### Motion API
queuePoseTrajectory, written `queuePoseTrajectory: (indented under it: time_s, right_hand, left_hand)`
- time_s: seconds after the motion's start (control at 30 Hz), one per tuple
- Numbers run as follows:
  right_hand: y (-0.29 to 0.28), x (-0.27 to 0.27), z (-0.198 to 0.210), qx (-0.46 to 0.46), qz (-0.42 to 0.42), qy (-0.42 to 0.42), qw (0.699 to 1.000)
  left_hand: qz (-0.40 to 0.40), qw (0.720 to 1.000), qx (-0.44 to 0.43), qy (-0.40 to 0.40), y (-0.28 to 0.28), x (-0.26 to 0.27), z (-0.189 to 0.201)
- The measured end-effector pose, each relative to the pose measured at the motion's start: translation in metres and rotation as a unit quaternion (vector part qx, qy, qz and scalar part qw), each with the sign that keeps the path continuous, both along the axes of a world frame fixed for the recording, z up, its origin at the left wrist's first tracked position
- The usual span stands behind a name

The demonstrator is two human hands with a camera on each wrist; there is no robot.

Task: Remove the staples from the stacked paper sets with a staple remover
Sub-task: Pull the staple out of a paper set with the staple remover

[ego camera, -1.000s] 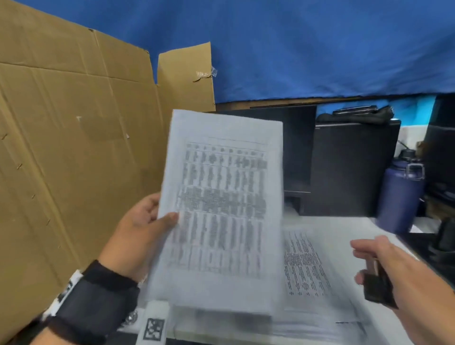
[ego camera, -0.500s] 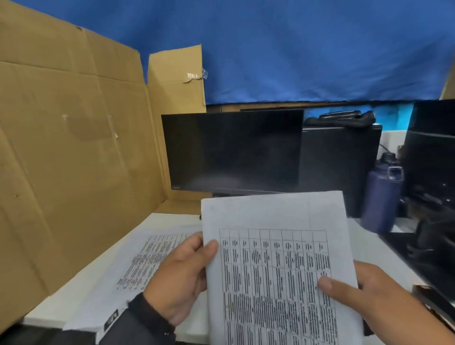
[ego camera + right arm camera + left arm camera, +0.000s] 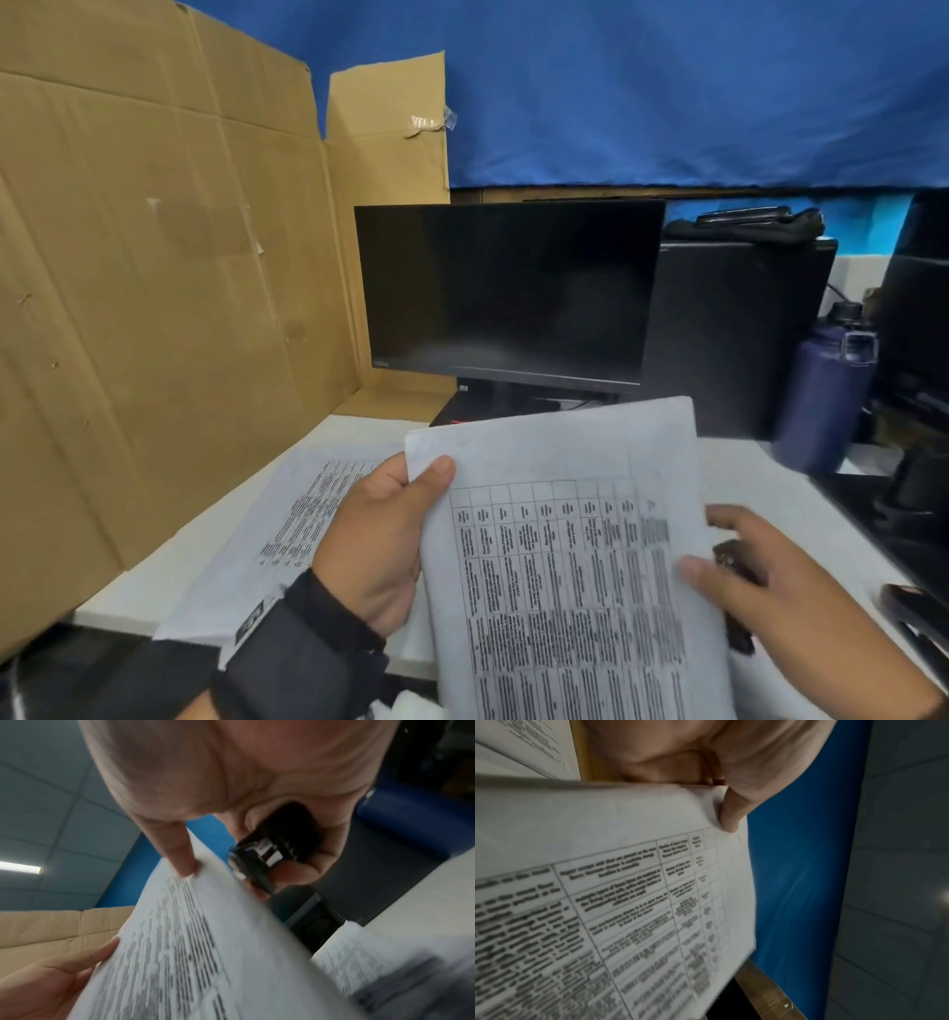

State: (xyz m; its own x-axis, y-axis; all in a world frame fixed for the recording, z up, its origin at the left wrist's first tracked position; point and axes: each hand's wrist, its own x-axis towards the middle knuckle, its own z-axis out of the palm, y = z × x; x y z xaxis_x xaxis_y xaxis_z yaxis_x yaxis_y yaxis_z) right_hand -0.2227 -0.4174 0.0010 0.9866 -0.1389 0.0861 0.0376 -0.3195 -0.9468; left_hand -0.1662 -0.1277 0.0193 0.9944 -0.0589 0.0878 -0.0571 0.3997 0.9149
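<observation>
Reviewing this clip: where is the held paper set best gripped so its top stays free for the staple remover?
Probably as the left hand does: pinch the left edge of the paper set from the left, thumb on top. That leaves the top margin open to the staple remover in the right hand; no staple is discernible.

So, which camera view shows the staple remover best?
The right wrist view: the staple remover sits close, gripped in the right hand. The head view shows only a dark part behind the paper set. The left wrist view misses it.

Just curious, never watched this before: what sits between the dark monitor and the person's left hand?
In the head view, only the held paper set's top corner and bare white desk lie between monitor and left hand.
</observation>
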Motion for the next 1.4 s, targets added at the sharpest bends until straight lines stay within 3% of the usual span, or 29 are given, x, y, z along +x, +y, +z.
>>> queuePoseTrajectory:
  time_s: [0.07, 0.17, 0.27, 0.4, 0.5, 0.73, 0.9, 1.27, 1.33, 1.4]
  right_hand:
    - [-0.009, 0.000, -0.002, 0.005, -0.073, -0.033, 0.997]
    - [-0.006, -0.005, 0.006, 0.008, -0.116, -0.098, 0.988]
    - [0.013, -0.017, 0.020, 0.061, -0.061, -0.138, 0.987]
    - [0.043, -0.033, 0.023, -0.029, 0.026, -0.132, 0.991]
    - [0.057, -0.038, 0.017, -0.112, 0.006, -0.179, 0.977]
    - [0.064, -0.041, 0.007, -0.155, -0.061, -0.199, 0.966]
    - [0.067, -0.041, 0.003, -0.153, -0.081, -0.229, 0.958]
    - [0.074, -0.045, -0.007, -0.189, -0.105, -0.271, 0.938]
    - [0.076, -0.045, -0.009, -0.216, -0.128, -0.299, 0.921]
    - [0.078, -0.046, -0.010, -0.280, -0.160, -0.350, 0.879]
  left_hand:
    - [0.015, 1.000, 0.009, 0.006, -0.001, -0.001, -0.001]
    - [0.030, 0.999, 0.038, 0.001, -0.008, -0.006, -0.003]
    - [0.025, 0.997, 0.070, -0.008, -0.021, -0.014, -0.007]
    - [-0.025, 0.994, 0.098, -0.027, -0.038, -0.032, -0.013]
    - [-0.071, 0.990, 0.112, -0.056, -0.049, -0.044, -0.015]
    - [-0.113, 0.992, 0.056, -0.030, -0.061, -0.055, -0.013]
    - [-0.103, 0.994, 0.034, -0.023, -0.063, -0.058, -0.009]
    - [-0.060, 0.993, 0.084, -0.062, -0.063, -0.059, -0.010]
    - [-0.051, 0.993, 0.091, -0.064, -0.065, -0.060, -0.012]
    - [-0.040, 0.993, 0.089, -0.061, -0.068, -0.062, -0.015]
